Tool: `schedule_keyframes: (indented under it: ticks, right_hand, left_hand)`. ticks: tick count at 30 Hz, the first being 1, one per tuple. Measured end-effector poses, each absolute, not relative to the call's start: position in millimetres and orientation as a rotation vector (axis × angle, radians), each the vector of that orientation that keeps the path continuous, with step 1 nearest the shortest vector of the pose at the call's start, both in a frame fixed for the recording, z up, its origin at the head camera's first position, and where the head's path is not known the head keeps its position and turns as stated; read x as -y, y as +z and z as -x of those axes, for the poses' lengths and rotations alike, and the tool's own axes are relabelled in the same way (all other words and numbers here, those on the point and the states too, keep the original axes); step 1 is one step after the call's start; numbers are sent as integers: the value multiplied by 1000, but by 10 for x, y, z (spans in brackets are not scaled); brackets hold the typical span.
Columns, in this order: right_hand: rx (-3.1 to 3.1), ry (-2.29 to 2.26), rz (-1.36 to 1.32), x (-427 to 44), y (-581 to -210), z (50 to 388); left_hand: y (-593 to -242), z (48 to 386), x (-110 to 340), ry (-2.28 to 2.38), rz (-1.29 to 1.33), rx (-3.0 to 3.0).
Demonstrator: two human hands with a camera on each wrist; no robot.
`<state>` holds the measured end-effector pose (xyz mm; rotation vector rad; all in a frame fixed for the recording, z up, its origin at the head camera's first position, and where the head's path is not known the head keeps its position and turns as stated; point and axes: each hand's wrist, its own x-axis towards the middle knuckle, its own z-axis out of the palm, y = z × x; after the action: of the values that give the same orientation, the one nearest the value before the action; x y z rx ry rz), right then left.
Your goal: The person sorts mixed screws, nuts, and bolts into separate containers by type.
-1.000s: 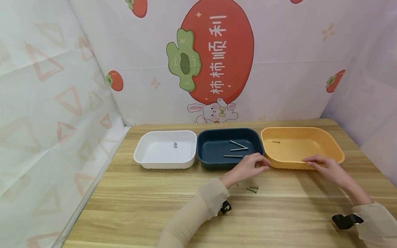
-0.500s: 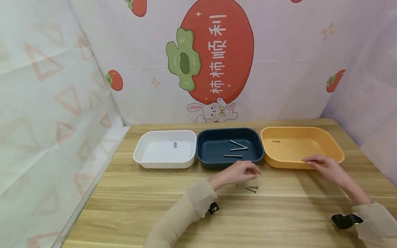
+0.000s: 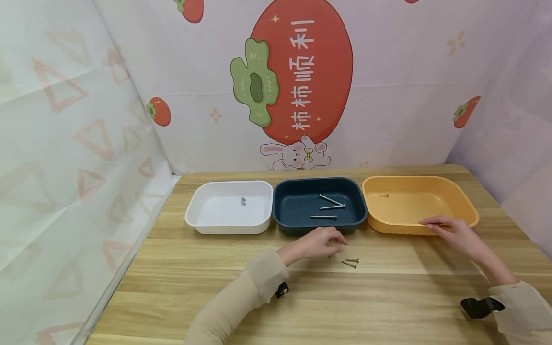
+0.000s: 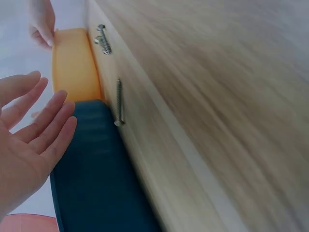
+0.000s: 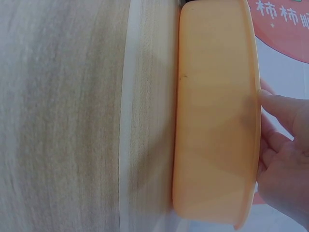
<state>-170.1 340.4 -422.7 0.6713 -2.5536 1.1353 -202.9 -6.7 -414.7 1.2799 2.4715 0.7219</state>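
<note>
My left hand hovers in front of the dark blue tray, fingers loosely bent and holding nothing. Beside it, two brass-coloured screws lie on the table. A third screw appears in the left wrist view, mostly hidden by the hand in the head view. My right hand pinches the front rim of the orange tray, thumb outside and fingers over the edge. A single small screw lies inside that tray. Several long silver screws rest in the blue tray.
To the left stands a white tray with small silver pieces in it, too small to make out. The trays stand in a row along the back of the wooden table, before a printed cloth backdrop.
My left hand has drawn back leftward from the orange tray's near-left corner to the loose screws. The right hand stays on the orange rim.
</note>
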Motion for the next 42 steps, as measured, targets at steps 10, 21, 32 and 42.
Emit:
schedule_keyframes:
  ticks: [10,21,32,42]
  right_hand:
    - [2549,1121,-670,-3402,-4220,1695]
    - [2549,1112,-670,-3398,-4223,1691]
    - [2549,1105,-669,-3399,-4214,1698]
    - [2553,1137,-668,-3404,-4222,1697]
  left_hand:
    - [-4210,2049,187,614,-1318,-2500]
    - [-4292,2083,261,562,-1339,-2494]
    - [-4329,2108,269,486,-1306,-2486]
    - [-4347,2122,245,488,-1325,-2487]
